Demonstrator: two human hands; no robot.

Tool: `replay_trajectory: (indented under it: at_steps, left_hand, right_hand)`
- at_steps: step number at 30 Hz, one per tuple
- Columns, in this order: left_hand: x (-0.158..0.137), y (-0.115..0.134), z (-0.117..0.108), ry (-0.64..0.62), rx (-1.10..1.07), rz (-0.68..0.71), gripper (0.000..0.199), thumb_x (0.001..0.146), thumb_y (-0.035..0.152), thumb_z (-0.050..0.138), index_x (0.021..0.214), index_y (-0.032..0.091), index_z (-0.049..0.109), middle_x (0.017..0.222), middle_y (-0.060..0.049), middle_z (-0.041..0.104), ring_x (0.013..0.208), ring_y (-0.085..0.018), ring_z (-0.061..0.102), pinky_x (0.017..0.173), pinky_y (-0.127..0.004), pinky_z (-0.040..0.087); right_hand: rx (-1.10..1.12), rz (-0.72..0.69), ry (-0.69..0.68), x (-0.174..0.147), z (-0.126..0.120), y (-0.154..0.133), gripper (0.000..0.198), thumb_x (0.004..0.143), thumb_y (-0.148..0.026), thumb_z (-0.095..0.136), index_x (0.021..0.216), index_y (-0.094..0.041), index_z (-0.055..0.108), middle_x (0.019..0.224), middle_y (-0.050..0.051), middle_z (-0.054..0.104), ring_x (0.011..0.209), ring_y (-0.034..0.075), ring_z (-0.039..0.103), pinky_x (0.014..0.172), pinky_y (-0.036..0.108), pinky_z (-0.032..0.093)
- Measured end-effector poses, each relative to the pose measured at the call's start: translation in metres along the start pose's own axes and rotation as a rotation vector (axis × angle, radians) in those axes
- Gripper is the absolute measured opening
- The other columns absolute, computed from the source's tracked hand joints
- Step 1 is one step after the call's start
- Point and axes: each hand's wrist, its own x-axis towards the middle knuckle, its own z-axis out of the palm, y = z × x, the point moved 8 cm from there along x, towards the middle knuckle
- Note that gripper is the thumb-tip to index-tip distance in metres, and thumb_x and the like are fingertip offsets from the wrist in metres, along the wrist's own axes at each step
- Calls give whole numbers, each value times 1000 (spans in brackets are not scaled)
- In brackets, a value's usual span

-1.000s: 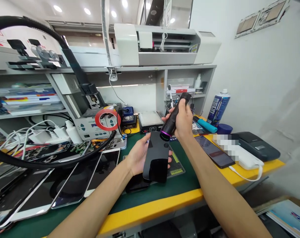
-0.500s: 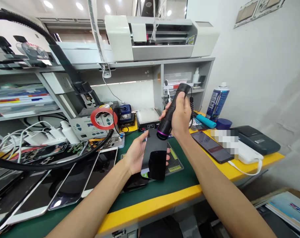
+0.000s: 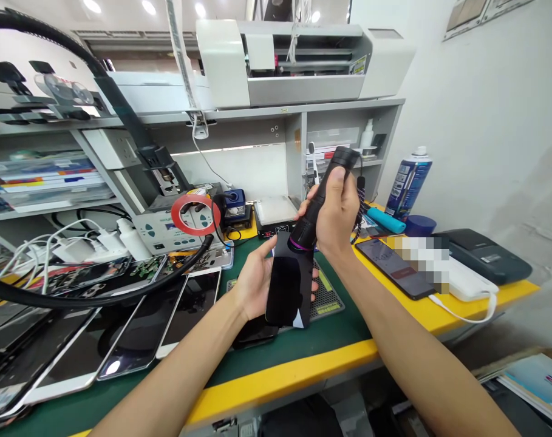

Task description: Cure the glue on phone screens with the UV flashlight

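Observation:
My left hand (image 3: 256,282) holds a black smartphone (image 3: 287,288) by its sides, thumb along the left edge and fingertips showing at the right. The phone's glossy face is turned up to me, tilted, above the bench. In my right hand (image 3: 337,212) is a black flashlight (image 3: 319,203), its purple-ringed head pointing down at the top of the phone. Whether head and glass touch, I cannot tell. A dark wrist cord hangs from the flashlight's rear. Beneath the phone lie a perforated pad (image 3: 328,297) and another dark phone (image 3: 255,334), partly covered.
Several phones and screens, among them a white-framed one (image 3: 191,306), lie in a row at left. A red tape ring (image 3: 196,214) leans before a control box (image 3: 155,230). At right are a charging phone (image 3: 391,267), a white power bank (image 3: 467,279) and a blue spray can (image 3: 407,185).
The phone has tilted in my left hand, and its reflections have shifted. The flashlight's head has come nearer the phone's top. The whole view has turned slightly left.

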Motion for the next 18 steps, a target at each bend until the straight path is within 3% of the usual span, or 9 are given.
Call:
replay_trajectory:
  at_steps: [8,18]
  left_hand:
    - [-1,-3,1,36,97,-5,73,92,68,38,108,5,71,106,-23,71,91,-34,70,90,-49,53]
    - [2,-6,2,21,142,-63,68,94,62,37,112,4,69,106,-24,71,90,-34,71,92,-48,51]
  right_hand:
    - [0,-43,114,8,-15,-2,32,93,-58,46,92,-26,44,69,-7,49,46,7,55,46,19,47]
    - [103,214,53,17,-18,28,30,94,-53,49,89,-24,42,64,-8,49,46,5,55,45,14,47]
